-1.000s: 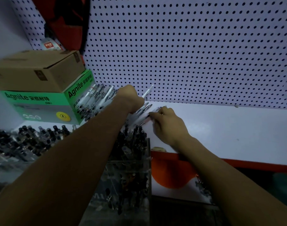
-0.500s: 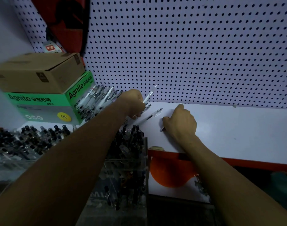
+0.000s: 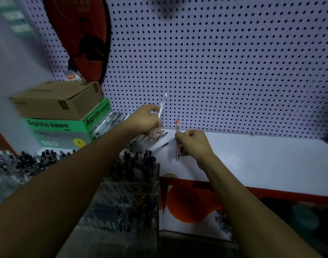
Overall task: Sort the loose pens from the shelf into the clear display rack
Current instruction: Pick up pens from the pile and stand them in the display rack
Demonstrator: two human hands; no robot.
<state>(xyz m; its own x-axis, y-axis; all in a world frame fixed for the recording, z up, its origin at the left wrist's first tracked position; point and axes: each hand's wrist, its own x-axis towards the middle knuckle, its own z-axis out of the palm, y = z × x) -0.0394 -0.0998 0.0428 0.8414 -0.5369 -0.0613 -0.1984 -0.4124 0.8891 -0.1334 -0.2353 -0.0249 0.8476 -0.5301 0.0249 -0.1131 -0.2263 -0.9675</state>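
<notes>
Right hand: the right hand [image 3: 194, 142], just right of the frame's centre, is curled round a pink-barrelled click pen [image 3: 177, 139] and holds it nearly upright, tip down, above the white shelf board [image 3: 262, 161].
Left hand: the left hand [image 3: 146, 121], at the centre of the frame, grips a clear, white-barrelled pen [image 3: 161, 110] that sticks up and slightly right against the white pegboard wall [image 3: 215, 62]; whether more pens lie in that fist I cannot tell.
Loose pens: a heap of clear-barrelled pens [image 3: 111, 121] lies left of the left hand, against the green and white printed carton [image 3: 66, 131]; a few single dark-tipped pens [image 3: 162, 146] lie on the shelf between the two hands.
Rack: the clear acrylic display rack [image 3: 129, 187] stands at lower centre, under the left forearm, its top compartment packed with dark-capped pens.
Done: much stock already stands in the rack.
Left: both held pens are well above the rack and not yet dropped in; the heap and the singles on the shelf remain, so I judge the sorting to be under way but far from finished.
Other: a brown cardboard box [image 3: 57, 99] sits on the carton at the left.
</notes>
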